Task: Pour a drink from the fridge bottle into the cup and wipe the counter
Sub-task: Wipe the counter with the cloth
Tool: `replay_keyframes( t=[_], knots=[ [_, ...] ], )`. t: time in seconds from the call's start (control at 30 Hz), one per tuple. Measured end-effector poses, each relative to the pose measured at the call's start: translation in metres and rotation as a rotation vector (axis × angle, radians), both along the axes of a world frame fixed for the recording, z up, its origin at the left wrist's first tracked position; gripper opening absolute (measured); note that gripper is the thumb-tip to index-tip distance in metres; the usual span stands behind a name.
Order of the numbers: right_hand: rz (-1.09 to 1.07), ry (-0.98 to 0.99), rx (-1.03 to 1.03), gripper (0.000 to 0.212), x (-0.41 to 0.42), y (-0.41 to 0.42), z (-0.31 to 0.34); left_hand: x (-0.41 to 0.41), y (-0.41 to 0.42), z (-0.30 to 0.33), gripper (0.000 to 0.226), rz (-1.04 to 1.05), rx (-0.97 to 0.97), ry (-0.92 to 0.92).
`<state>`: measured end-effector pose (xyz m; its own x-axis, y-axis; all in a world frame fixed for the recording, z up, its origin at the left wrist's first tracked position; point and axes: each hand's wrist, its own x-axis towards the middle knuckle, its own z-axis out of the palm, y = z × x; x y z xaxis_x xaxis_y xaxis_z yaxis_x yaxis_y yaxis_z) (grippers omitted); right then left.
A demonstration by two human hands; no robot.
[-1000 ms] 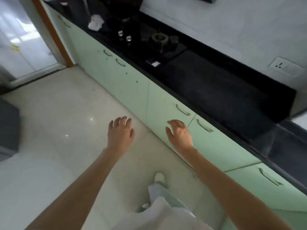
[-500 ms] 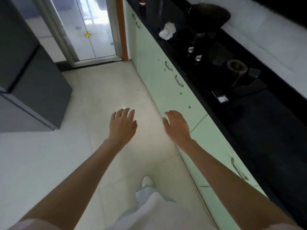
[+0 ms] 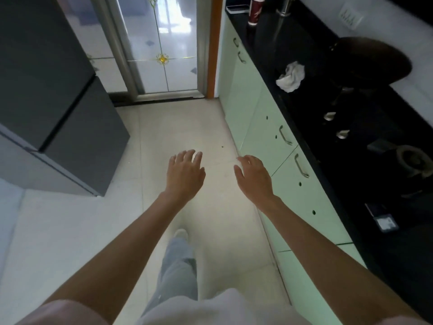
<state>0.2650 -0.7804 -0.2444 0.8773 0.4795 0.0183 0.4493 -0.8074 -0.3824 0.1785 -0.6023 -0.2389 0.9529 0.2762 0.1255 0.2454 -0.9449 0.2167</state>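
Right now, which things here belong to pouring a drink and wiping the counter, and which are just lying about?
For the job:
- grey fridge, shut
- red cup at the counter's far end
- crumpled white cloth
- black counter
- left hand and right hand, both empty

Lying about:
- dark wok
- gas stove
- glass door

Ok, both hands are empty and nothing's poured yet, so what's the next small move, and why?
Probably a reach with the left hand toward the tall dark grey fridge on the left. Both it and the right hand hang open over the pale tiled floor, holding nothing, the fridge doors look closed, and no bottle is out.
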Motion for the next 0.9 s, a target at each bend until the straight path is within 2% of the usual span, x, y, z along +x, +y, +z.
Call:
replay_keyframes(
  t=[0.33,0.6,0.9],
  knots=[
    [-0.226,-0.020,-0.037,0.041,0.124,0.073,0.014,0.160,0.094,0.020,0.044,-0.214,0.018,0.038],
    [-0.338,-0.049,-0.062,0.039,0.205,0.086,-0.007,0.268,0.114,0.003,0.045,-0.364,-0.002,0.100],
    [-0.427,-0.093,0.021,0.038,0.365,0.082,0.011,0.446,0.110,0.020,0.049,-0.448,0.051,0.059]
  ],
)
